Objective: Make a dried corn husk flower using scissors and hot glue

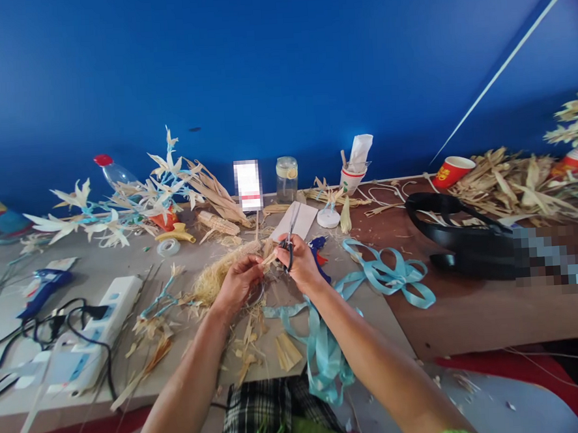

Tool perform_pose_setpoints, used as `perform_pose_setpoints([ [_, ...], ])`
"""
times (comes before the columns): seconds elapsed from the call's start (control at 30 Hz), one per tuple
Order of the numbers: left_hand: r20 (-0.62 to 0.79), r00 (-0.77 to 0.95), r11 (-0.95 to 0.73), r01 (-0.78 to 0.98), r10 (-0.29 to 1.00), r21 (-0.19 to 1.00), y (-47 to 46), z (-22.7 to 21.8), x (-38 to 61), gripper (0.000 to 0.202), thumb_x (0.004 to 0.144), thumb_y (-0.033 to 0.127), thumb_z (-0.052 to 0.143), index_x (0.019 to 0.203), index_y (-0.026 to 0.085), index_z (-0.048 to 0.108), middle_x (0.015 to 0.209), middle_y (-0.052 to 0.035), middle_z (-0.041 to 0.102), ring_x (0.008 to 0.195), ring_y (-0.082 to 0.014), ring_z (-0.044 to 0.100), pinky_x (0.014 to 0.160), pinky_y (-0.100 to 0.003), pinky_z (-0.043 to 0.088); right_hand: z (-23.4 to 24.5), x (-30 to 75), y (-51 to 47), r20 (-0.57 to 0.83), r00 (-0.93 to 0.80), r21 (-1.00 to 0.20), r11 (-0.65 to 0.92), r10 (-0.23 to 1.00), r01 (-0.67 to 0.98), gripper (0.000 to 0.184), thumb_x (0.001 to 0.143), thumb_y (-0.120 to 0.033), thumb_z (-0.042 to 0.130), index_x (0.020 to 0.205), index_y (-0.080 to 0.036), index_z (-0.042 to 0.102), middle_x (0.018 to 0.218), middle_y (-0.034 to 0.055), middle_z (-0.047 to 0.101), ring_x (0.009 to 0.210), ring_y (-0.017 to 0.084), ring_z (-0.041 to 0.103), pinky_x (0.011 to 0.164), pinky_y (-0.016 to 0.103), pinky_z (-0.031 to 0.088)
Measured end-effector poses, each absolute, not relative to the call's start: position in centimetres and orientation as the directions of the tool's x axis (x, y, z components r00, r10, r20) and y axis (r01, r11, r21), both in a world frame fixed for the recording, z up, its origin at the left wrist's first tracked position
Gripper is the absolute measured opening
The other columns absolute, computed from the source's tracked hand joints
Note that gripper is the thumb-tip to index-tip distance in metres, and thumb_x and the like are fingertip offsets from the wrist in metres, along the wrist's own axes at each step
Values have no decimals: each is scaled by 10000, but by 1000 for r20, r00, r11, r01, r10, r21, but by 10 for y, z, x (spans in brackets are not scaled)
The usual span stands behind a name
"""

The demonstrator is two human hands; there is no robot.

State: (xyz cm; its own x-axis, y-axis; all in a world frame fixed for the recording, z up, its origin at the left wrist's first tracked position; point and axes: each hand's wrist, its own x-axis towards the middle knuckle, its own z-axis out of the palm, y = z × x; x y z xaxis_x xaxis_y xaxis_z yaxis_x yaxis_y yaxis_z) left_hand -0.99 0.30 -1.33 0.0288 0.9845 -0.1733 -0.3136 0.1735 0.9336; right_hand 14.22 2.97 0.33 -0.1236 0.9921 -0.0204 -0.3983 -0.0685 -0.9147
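Note:
My left hand (pixel 238 281) pinches a small piece of dried corn husk (pixel 270 258) over the table. Scissors (pixel 289 242) with dark handles rest in the closed fingers of my right hand (pixel 299 261), their blades pointing up and away. The fingers of both hands nearly meet at the husk. A bundle of pale corn silk (pixel 207 280) lies just left of my left hand. Under my right forearm, light blue ribbon (pixel 321 352) hangs over the table's front edge, and more ribbon (pixel 395 275) is looped to the right. Husk scraps (pixel 288 351) lie below the hands.
At left are a white power strip (pixel 107 322) with black cables and a blue glue gun (pixel 46 290). Husk flowers (pixel 168 162), a corn cob (pixel 218 223) and a glass jar (pixel 287 179) stand or lie behind. A black headband-like object (pixel 467 245) sits at right.

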Motion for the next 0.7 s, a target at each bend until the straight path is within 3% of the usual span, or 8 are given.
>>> perform_pose_setpoints([
  [0.13,-176,-62,143,-354,982,924,7,-15,-12,265,605,297,785,719,152,595,526,53,499,439,-43,424,441,-169,319,4,144,31,-44,-149,-927,-96,988,-362,418,605,-330,696,942,-185,497,663,-60,511,578,77,444,539,205,330],
  [0.27,-121,-166,58,-339,979,939,9,-15,-16,281,610,322,780,705,148,581,524,55,492,459,-46,427,460,-171,321,2,143,29,-41,-286,-978,-97,957,-186,396,621,-348,680,931,-176,503,651,-55,499,570,88,440,536,215,343],
  [0.5,-112,-261,11,-362,959,932,11,-18,-19,284,607,318,772,729,140,588,510,64,479,443,-38,393,457,-174,288,-9,134,19,95,-350,-955,185,932,232,345,684,-316,657,981,-168,563,716,-17,565,636,115,491,598,231,385],
  [0.7,-149,-248,24,-446,957,895,11,-17,-15,260,603,250,772,745,143,582,522,68,480,450,-32,414,463,-159,308,-12,127,11,131,-356,-872,278,925,403,350,729,-344,640,1015,-153,576,686,3,594,613,133,518,591,234,388],
])
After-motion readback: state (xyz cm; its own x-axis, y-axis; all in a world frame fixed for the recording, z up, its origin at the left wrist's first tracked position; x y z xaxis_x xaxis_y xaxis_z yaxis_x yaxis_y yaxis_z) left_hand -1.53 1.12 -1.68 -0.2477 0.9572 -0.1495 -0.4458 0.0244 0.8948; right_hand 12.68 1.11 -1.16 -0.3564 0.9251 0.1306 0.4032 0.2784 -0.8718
